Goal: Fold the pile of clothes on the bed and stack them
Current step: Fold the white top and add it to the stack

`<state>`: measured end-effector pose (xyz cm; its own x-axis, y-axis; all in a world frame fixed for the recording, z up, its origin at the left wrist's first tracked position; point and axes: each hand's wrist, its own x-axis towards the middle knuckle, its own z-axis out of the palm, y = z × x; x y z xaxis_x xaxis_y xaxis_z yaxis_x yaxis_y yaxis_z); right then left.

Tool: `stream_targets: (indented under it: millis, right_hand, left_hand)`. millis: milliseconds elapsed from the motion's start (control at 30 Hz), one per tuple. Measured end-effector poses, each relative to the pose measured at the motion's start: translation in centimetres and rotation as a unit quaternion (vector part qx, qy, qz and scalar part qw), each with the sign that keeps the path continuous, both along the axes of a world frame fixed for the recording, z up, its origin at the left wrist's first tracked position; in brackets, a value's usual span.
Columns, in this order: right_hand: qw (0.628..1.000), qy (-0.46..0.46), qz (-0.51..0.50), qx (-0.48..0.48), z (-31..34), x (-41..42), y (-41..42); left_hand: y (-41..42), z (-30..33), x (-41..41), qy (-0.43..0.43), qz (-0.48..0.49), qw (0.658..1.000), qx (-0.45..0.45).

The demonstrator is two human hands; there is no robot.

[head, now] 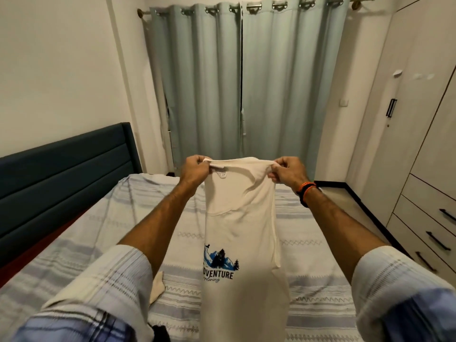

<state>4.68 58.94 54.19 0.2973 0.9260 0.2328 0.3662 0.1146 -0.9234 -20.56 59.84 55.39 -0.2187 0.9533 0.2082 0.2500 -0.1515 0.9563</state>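
The bed (pixel 318 287) fills the lower middle of the room, its striped blue-and-white cover spread flat. A dark blue padded headboard (pixel 61 174) closes off the left edge. On the right there is a strip of open floor (pixel 345 201) between the bed and a wardrobe (pixel 424 134) with black-handled drawers. The far end of the bed stops near pale grey-green curtains (pixel 246 82), drawn shut.

Above the bed, a cream T-shirt (pixel 243 215) hangs in the air between two outstretched arms. The left hand (pixel 195 169) pinches one top corner and the right hand (pixel 286 170) pinches the other, fingers curled on the fabric at both ends. The top edge is pulled fairly taut and level between them. The shirt looks doubled lengthwise into a narrow panel, so its long axis runs straight down, the top edge toward the curtains and the lower end dropping out of sight at the bottom of the view.

A small white tag shows near the left hand, too small to read. Lower down is a print of blue mountains and dark pines with the letters "DVENTURE" under it; a script line beneath is unclear.

A scrap of cream cloth (pixel 158 285) lies on the cover beside the left sleeve (pixel 103 287). The right wrist wears an orange and black band (pixel 307 191).
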Motion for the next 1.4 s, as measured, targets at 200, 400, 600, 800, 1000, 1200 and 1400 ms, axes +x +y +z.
stream_targets:
  millis: [200, 400, 600, 800, 1000, 1200, 1400]
  right_hand:
    - [0.986, -0.049, -0.023, 0.156, 7.2, 0.4, 2.0]
    - [0.96, -0.03, -0.009, 0.28, 13.5, 0.6, -2.2]
    - [0.968, -0.034, 0.022, 0.248, 8.3, 0.3, -13.4]
    - [0.991, -0.039, 0.055, 0.116, -6.2, -0.8, -27.8]
    - [0.993, -0.07, 0.071, -0.067, -24.0, -2.7, -44.5]
    - [0.975, -0.096, 0.057, -0.191, -35.0, -3.2, -55.7]
    - [0.956, -0.107, 0.056, -0.269, -39.9, -4.0, -62.9]
  left_hand:
    - [2.3, 6.3, 1.1, -0.016, 0.008, 0.989, 0.148]
    - [-1.8, 12.4, 0.9, -0.05, -0.033, 0.961, 0.268]
    - [-12.3, 6.4, 0.0, -0.054, -0.038, 0.968, 0.243]
    - [-26.6, -8.6, -1.6, -0.012, 0.002, 0.993, 0.117]
    - [-42.7, -26.2, -3.2, 0.043, 0.012, 0.995, -0.094]
    - [-53.8, -35.7, -4.1, 0.07, -0.028, 0.966, -0.249]
    - [-60.0, -39.5, -5.1, 0.092, -0.059, 0.948, -0.298]
